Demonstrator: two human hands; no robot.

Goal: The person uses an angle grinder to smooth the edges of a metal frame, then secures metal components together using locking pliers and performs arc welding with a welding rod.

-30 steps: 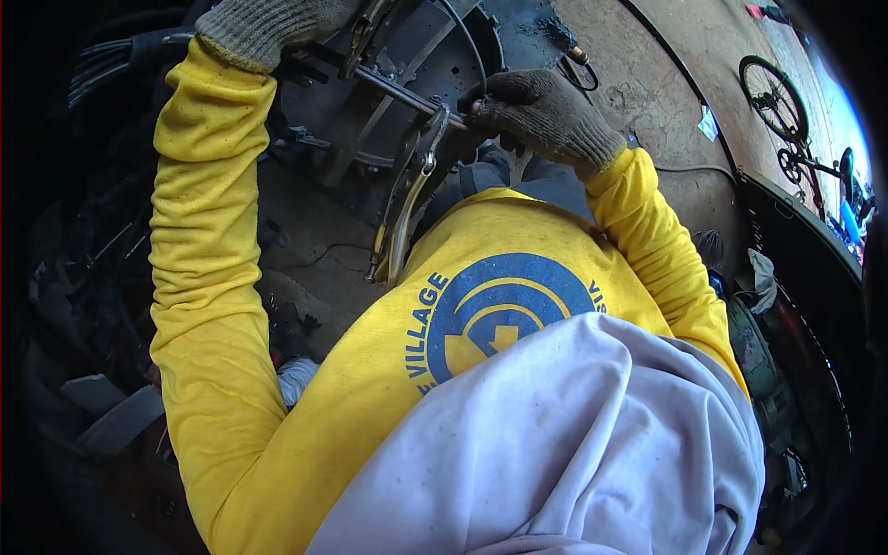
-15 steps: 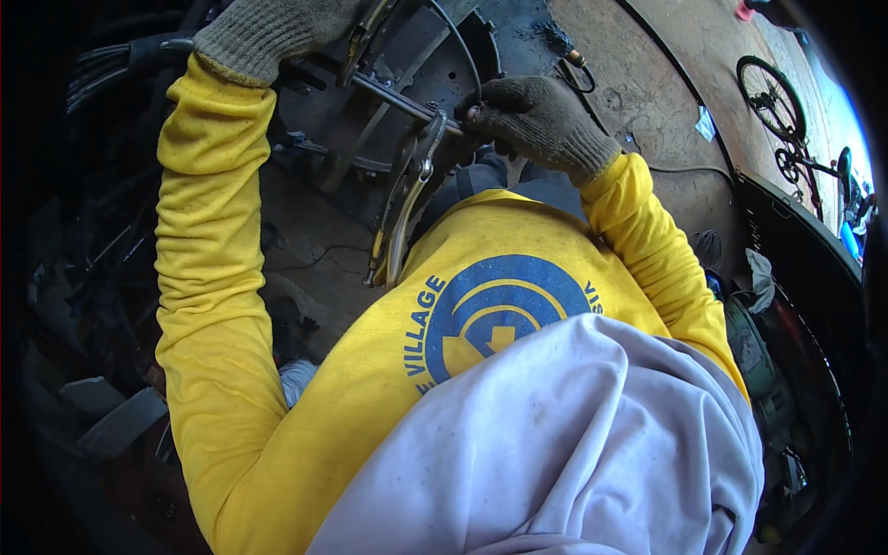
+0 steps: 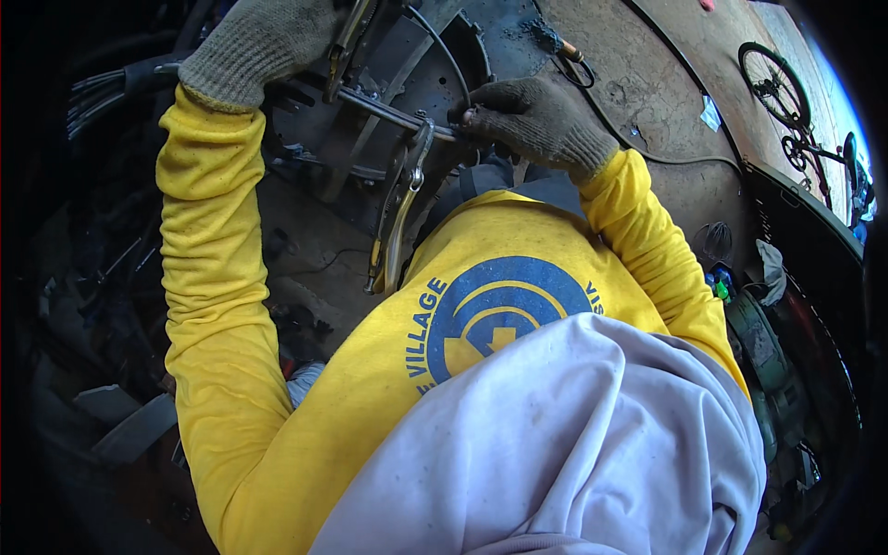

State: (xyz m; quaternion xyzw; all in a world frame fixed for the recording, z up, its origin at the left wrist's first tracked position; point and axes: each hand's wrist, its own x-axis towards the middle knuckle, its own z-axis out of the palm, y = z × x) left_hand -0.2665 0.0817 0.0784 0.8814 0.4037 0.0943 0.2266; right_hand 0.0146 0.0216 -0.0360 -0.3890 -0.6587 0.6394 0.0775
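My left hand [image 3: 264,51], in a grey knit glove, is at the upper left; its fingers run out at the top edge and behind a pair of locking pliers [image 3: 350,46]. Below it a thin metal rod [image 3: 393,113] crosses toward the right. My right hand [image 3: 541,125], also gloved, is closed around the rod's right end, thumb toward me. A second pair of locking pliers [image 3: 402,208] hangs clamped on the rod, handles pointing down toward my shirt. A thin dark curved line, cable or wire [image 3: 449,55], reaches down to the right hand's fingertips.
Behind the rod stands a dark metal frame with a curved plate [image 3: 472,42]. A hose [image 3: 680,159] runs over the stained floor [image 3: 647,83] from a brass-coloured fitting [image 3: 569,51]. At right are a bicycle [image 3: 777,88] and a dark panel [image 3: 805,217]. Metal scraps [image 3: 139,430] lie lower left.
The view has shifted slightly. My left hand and both pliers sit a little further left; the right hand keeps its closed grip in nearly the same spot.
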